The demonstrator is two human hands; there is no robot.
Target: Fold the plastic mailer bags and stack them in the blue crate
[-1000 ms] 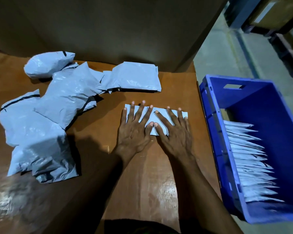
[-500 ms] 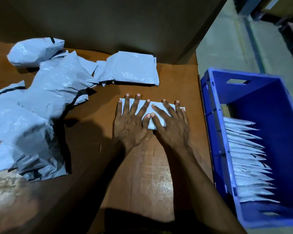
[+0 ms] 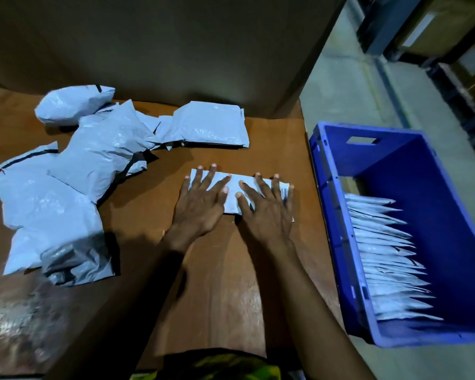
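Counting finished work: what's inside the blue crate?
A row of folded mailer bags stands on edge in the blue crate, against its table-side wall, which covers their near ends.

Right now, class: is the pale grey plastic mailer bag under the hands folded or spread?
Folded: the grey plastic mailer bag forms a compact strip under the left hand and right hand.

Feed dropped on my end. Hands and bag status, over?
Left hand and right hand press flat on folded grey plastic mailer bag. Blue plastic crate to the right, row of folded bags inside. Nothing between bag and crate.
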